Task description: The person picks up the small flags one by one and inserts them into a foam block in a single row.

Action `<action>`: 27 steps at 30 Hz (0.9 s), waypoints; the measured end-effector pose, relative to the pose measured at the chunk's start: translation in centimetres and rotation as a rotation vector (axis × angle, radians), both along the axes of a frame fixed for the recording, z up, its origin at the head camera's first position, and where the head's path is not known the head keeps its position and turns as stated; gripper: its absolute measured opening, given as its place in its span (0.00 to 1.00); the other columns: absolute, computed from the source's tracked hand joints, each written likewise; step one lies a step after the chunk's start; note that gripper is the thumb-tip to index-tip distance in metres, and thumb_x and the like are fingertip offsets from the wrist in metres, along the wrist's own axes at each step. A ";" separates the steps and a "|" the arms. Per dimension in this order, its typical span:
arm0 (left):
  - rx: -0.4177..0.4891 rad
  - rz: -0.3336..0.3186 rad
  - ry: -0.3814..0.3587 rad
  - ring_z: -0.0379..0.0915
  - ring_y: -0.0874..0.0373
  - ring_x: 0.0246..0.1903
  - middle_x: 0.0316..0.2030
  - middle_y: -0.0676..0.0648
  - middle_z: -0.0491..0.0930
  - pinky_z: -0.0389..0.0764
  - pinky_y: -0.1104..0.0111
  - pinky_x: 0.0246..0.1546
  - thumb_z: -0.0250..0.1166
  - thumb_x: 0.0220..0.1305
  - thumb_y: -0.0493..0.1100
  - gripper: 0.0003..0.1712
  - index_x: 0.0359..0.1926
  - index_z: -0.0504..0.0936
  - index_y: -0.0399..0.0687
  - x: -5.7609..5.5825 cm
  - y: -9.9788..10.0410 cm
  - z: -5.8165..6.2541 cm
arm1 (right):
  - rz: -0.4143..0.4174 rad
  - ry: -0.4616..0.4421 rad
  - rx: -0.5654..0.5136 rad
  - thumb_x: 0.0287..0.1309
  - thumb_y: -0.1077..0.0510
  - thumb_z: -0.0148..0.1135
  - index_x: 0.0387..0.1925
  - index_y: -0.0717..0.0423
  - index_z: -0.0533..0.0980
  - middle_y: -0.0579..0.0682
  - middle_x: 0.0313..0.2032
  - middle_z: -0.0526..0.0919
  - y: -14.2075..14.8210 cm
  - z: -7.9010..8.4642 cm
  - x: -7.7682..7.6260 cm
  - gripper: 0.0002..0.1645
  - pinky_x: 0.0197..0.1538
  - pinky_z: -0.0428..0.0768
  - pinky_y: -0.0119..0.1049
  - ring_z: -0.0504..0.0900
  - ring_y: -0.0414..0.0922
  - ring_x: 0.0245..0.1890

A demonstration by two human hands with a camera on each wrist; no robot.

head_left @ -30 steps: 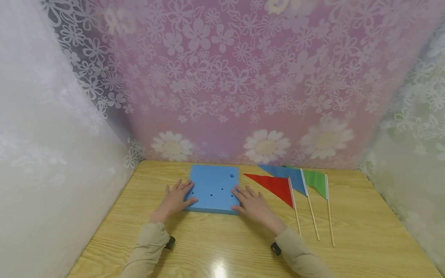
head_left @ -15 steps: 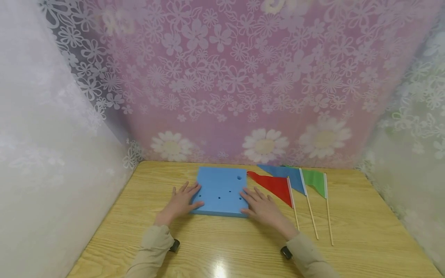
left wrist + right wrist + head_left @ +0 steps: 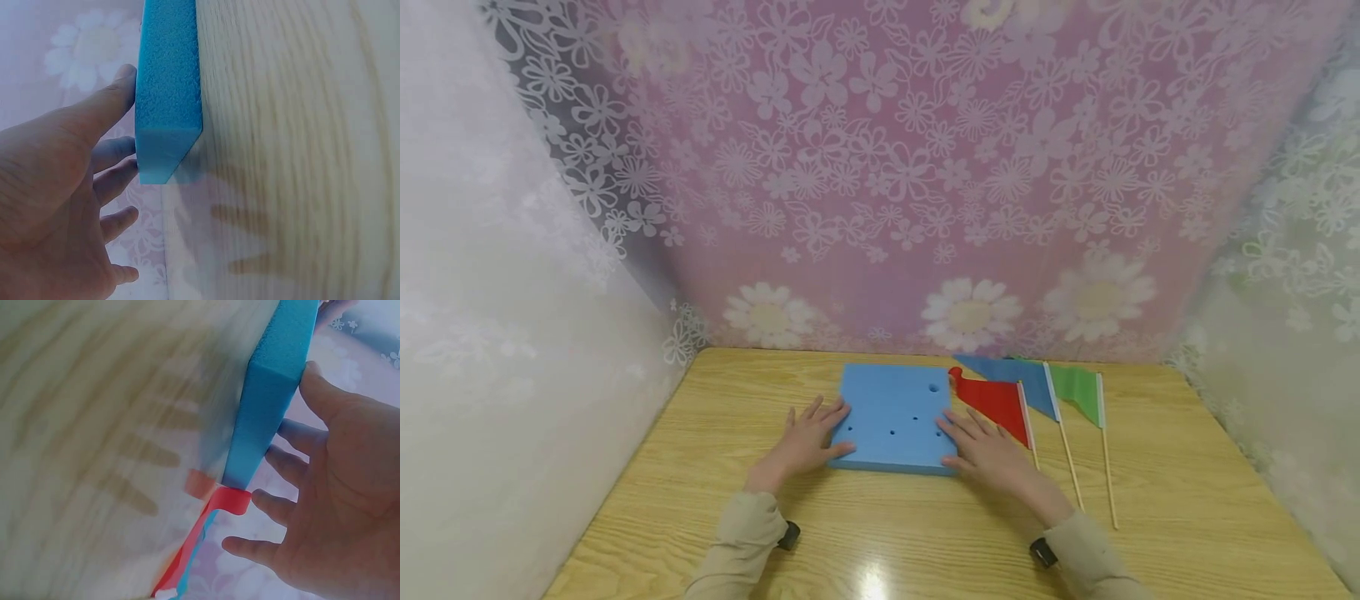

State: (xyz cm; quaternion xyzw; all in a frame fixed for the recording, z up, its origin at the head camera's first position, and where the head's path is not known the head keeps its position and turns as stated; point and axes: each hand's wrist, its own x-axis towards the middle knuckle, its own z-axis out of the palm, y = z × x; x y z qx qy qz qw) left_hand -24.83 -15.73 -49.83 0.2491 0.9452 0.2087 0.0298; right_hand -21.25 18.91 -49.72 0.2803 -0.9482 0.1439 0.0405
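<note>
A blue foam board with several small holes lies flat on the wooden table. My left hand rests on its left edge, fingers spread and thumb near the front corner. On the opposite edge rests my right hand, its fingers also spread. The left wrist view has the thumb and fingertips along the top face of the foam board. In the right wrist view the fingertips touch the board's upper edge. Right at the board's right side, the tip of a red pennant flag curls up; my right hand covers part of its stick.
A blue pennant flag and a green pennant flag lie right of the red one, their thin wooden sticks pointing toward the front. A flowered pink backdrop stands behind the table, with pale patterned walls at both sides.
Both hands have slid the foam board to the right and slightly toward the front. The red flag's tip, flat before, is now pushed up and curled by the board's edge.
</note>
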 end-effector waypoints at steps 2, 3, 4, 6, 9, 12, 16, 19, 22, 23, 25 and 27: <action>-0.002 -0.005 -0.004 0.43 0.35 0.77 0.77 0.43 0.59 0.41 0.27 0.67 0.64 0.70 0.59 0.42 0.77 0.64 0.46 0.1 0.3 0.1 | -0.008 0.000 0.006 0.69 0.40 0.60 0.74 0.56 0.66 0.59 0.73 0.65 0.2 0.5 0.4 0.40 0.61 0.64 0.77 0.58 0.70 0.72; -0.004 -0.007 -0.006 0.43 0.35 0.77 0.77 0.44 0.59 0.41 0.27 0.67 0.64 0.70 0.59 0.42 0.77 0.64 0.46 0.2 0.5 0.2 | -0.014 -0.003 0.010 0.69 0.41 0.60 0.74 0.56 0.66 0.59 0.73 0.65 0.3 0.7 0.5 0.40 0.61 0.63 0.77 0.59 0.69 0.72; -0.008 -0.010 -0.008 0.43 0.35 0.77 0.77 0.44 0.58 0.41 0.27 0.68 0.64 0.70 0.59 0.42 0.77 0.63 0.47 0.2 0.7 0.3 | -0.021 -0.005 0.017 0.69 0.41 0.61 0.74 0.56 0.66 0.58 0.73 0.65 0.4 0.8 0.7 0.40 0.61 0.64 0.77 0.59 0.69 0.73; -0.011 -0.018 -0.008 0.43 0.35 0.77 0.77 0.44 0.58 0.41 0.27 0.67 0.63 0.70 0.59 0.42 0.77 0.64 0.47 0.3 1.0 0.4 | -0.042 -0.018 0.028 0.68 0.43 0.63 0.74 0.55 0.66 0.58 0.74 0.65 0.6 1.1 1.0 0.40 0.61 0.64 0.76 0.59 0.68 0.73; -0.010 -0.035 -0.003 0.44 0.35 0.77 0.77 0.44 0.58 0.42 0.26 0.67 0.64 0.70 0.59 0.42 0.77 0.64 0.47 0.4 1.5 0.3 | -0.062 -0.039 0.037 0.68 0.42 0.62 0.75 0.54 0.65 0.57 0.74 0.64 1.2 1.1 1.2 0.40 0.62 0.63 0.76 0.58 0.67 0.74; -0.007 -0.048 -0.013 0.43 0.35 0.77 0.77 0.44 0.58 0.41 0.27 0.68 0.63 0.70 0.60 0.42 0.77 0.63 0.47 0.5 1.9 0.2 | -0.049 -0.024 0.030 0.67 0.41 0.62 0.74 0.54 0.66 0.58 0.73 0.66 1.8 1.0 1.3 0.41 0.62 0.64 0.76 0.59 0.69 0.73; 0.012 -0.056 -0.036 0.41 0.36 0.78 0.78 0.45 0.56 0.38 0.28 0.68 0.62 0.70 0.60 0.42 0.78 0.61 0.49 0.8 2.4 0.1 | -0.014 0.015 0.019 0.66 0.42 0.63 0.72 0.56 0.68 0.60 0.71 0.68 2.6 1.0 1.6 0.40 0.59 0.66 0.76 0.62 0.70 0.70; 0.021 -0.066 -0.038 0.41 0.36 0.78 0.78 0.44 0.55 0.37 0.28 0.69 0.62 0.71 0.60 0.42 0.78 0.61 0.48 1.1 2.7 0.1 | -0.013 0.007 0.021 0.67 0.42 0.63 0.72 0.56 0.68 0.59 0.71 0.68 3.0 1.0 1.9 0.40 0.59 0.67 0.76 0.62 0.70 0.70; 0.025 -0.073 -0.039 0.41 0.36 0.78 0.78 0.43 0.55 0.37 0.28 0.69 0.62 0.71 0.60 0.42 0.78 0.61 0.47 1.5 3.0 0.3 | -0.022 0.002 0.014 0.66 0.42 0.63 0.73 0.56 0.68 0.59 0.72 0.68 3.4 0.8 2.1 0.40 0.59 0.66 0.77 0.61 0.70 0.71; 0.026 -0.074 -0.040 0.41 0.35 0.78 0.78 0.43 0.56 0.37 0.28 0.69 0.62 0.70 0.60 0.42 0.78 0.61 0.47 1.6 3.1 0.4 | -0.020 0.007 0.012 0.66 0.42 0.63 0.73 0.56 0.68 0.59 0.71 0.68 3.5 0.8 2.2 0.40 0.58 0.67 0.77 0.62 0.70 0.71; 0.026 -0.076 -0.040 0.41 0.36 0.78 0.78 0.43 0.56 0.37 0.28 0.69 0.63 0.70 0.59 0.42 0.77 0.62 0.47 1.9 3.3 0.5 | -0.010 0.034 0.010 0.67 0.41 0.62 0.73 0.56 0.68 0.60 0.71 0.69 3.8 0.5 2.3 0.40 0.56 0.68 0.77 0.62 0.70 0.70; 0.023 -0.078 -0.034 0.41 0.36 0.78 0.78 0.43 0.56 0.38 0.28 0.69 0.63 0.70 0.59 0.42 0.77 0.62 0.47 2.1 3.4 0.6 | 0.004 0.066 0.005 0.67 0.40 0.62 0.72 0.55 0.68 0.60 0.70 0.70 4.0 0.2 2.4 0.40 0.55 0.69 0.77 0.63 0.70 0.69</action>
